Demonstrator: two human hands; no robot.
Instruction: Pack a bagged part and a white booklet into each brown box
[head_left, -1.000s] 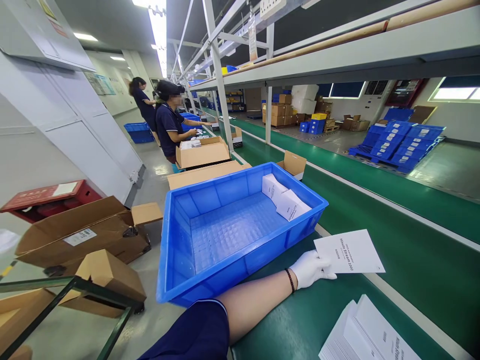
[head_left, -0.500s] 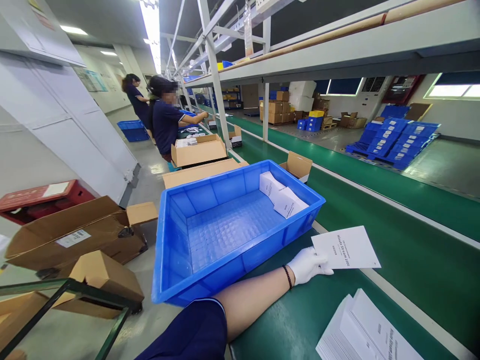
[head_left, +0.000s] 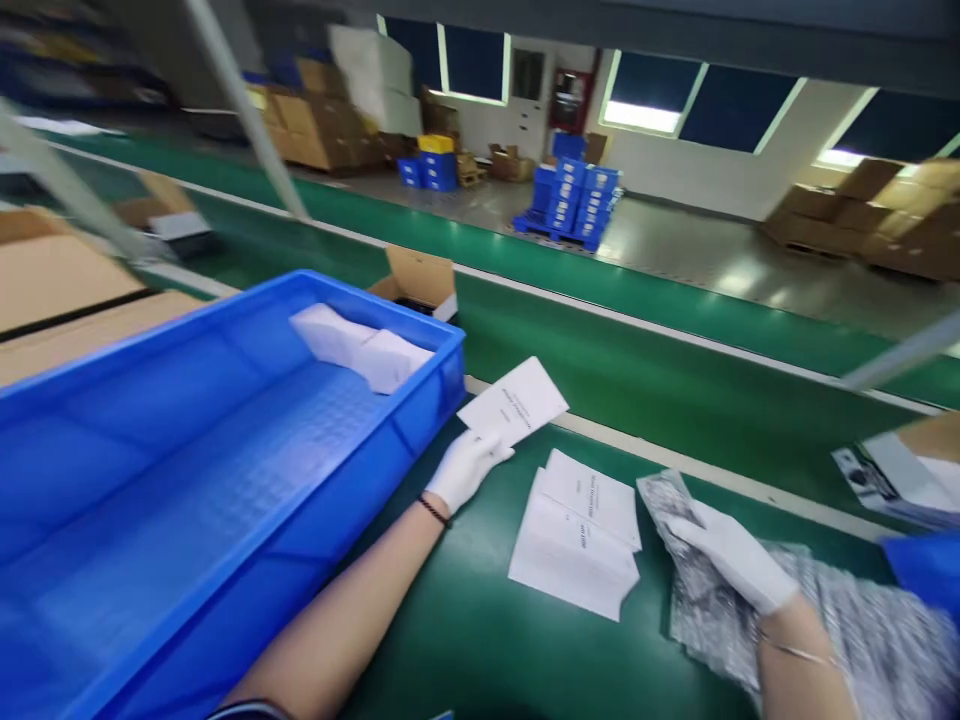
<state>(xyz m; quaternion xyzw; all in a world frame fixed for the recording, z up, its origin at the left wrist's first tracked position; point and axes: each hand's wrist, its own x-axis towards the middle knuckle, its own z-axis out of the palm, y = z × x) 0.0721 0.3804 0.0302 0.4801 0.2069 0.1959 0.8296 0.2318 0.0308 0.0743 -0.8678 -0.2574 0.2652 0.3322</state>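
My left hand point(head_left: 466, 470), in a white glove, pinches the lower edge of a white printed booklet point(head_left: 517, 398) beside the corner of a blue bin point(head_left: 405, 440). To its right, stacks of similar white booklets point(head_left: 574, 535) lie on the green work surface point(head_left: 465, 620). My right hand point(head_left: 739, 553), also gloved, grips a clear plastic bag point(head_left: 664, 495) with its thumb and fingers. Beneath that hand spreads a row of overlapping clear plastic bags point(head_left: 862, 610); their contents are too blurred to make out. More white booklets point(head_left: 360, 345) sit in the bin's far corner.
Behind the bin stands an open brown carton point(head_left: 420, 280) on the green conveyor belt point(head_left: 600, 380). Another open box point(head_left: 911, 465) is at the right, near a blue bin edge point(head_left: 930, 570). Large cartons point(head_left: 67, 280) stand at the left. A grey post point(head_left: 247, 110) rises behind the bin.
The view has swung right, bringing my right hand and the plastic bags into sight. My left hand still holds its booklet. The co-workers have left the view.
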